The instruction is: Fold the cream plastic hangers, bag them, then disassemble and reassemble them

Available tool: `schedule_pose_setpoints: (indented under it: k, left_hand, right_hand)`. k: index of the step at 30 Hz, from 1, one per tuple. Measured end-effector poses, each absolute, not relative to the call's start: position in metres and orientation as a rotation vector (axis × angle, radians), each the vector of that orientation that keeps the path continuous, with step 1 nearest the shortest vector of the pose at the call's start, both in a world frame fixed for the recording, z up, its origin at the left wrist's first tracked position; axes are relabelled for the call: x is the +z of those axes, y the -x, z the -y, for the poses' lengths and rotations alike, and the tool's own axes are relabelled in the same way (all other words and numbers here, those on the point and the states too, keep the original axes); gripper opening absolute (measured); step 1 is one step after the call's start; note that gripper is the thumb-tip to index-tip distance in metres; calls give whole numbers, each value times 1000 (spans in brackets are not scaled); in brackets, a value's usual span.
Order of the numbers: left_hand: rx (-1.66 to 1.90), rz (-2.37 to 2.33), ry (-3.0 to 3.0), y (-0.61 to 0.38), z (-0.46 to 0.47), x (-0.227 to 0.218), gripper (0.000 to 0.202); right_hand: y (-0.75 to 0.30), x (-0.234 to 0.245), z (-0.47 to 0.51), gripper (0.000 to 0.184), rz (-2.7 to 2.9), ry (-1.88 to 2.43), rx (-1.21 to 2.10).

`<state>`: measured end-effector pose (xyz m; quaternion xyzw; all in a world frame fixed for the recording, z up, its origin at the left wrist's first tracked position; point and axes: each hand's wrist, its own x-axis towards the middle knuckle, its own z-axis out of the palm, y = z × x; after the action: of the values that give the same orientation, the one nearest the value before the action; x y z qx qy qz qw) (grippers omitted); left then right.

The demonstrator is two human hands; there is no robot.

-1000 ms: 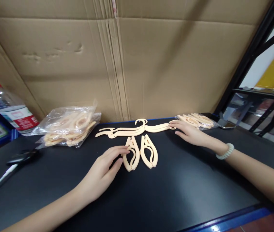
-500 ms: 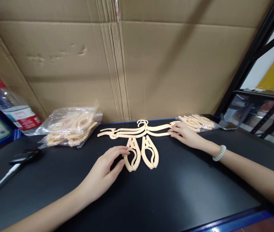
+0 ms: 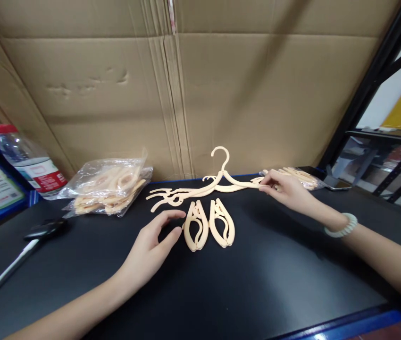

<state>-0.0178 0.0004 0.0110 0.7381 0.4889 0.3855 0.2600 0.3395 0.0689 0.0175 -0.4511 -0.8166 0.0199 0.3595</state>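
My right hand (image 3: 285,189) pinches the right arm end of an unfolded cream plastic clothes hanger (image 3: 200,190). That hanger is tipped up, so its hook stands against the cardboard. Beneath it lies another unfolded hanger (image 3: 227,188), largely covered. On the near side are two folded hangers: a left one (image 3: 204,231) and a right one (image 3: 231,231), side by side with hollow middles. My left hand (image 3: 154,241) hovers at the left folded hanger's edge, thumb and fingers apart, gripping nothing.
Clear bags of folded hangers (image 3: 104,186) are stacked at left. Another bag (image 3: 303,178) lies behind my right hand, with a phone (image 3: 338,183) beside it. A bottle (image 3: 32,163) and a black mouse-like device (image 3: 46,229) with a white cable are at far left. Cardboard (image 3: 274,94) walls the back.
My right hand has lifted the top unfolded hanger's right end, swinging its hook upright. My left hand has drawn slightly away from the left folded hanger. The view has shifted a little.
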Motion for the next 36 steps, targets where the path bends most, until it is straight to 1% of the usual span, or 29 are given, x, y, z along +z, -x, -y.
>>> schedule_pose_setpoints:
  k: [3,6,8,10,12,16,21,23,25,28,32,36]
  left_hand:
    - [1124,-1310,-1803,19,-4,8,31]
    - [1192,-1322,-1657,20,-6,6,39]
    - [1222,-1315,-1606,19,-6,5,37]
    - [1242,-1284,-1590,18,-5,5,35]
    - [1260,-1240,-1593,17,-4,6,37]
    - [1234,-1216,-1662,17,-2,4,44]
    - [1183,-1143,-1754,15,4,3,60]
    - [1166,-1154,-1771,14,6,6,57]
    - [1142,-1184,-1792,13,7,9,46]
    - [1124,-1234,-1805,12,6,13,33]
    - [1136,-1283,-1810,13,6,14,34]
    - [1154,-1292,-1812,14,5,13,34]
  right_hand:
    - [-341,30,-60,27,2047,1145,115]
    - [-340,39,-51,31,1988,1133,197]
    - [-338,43,-47,32,2024,1120,212]
    - [-337,44,-44,30,2089,1123,162]
    - [-335,45,-42,26,2139,1130,104]
    - [-329,43,-38,20,2224,1121,120]
    - [-319,38,-32,19,2263,1093,170]
    - [-316,36,-31,17,2271,1081,166]
    - [-315,34,-31,17,2313,1054,138]
    - [-314,33,-32,19,2419,964,-47]
    - [-311,33,-28,25,2418,1006,-529]
    - [-303,31,-16,33,2384,1157,-799]
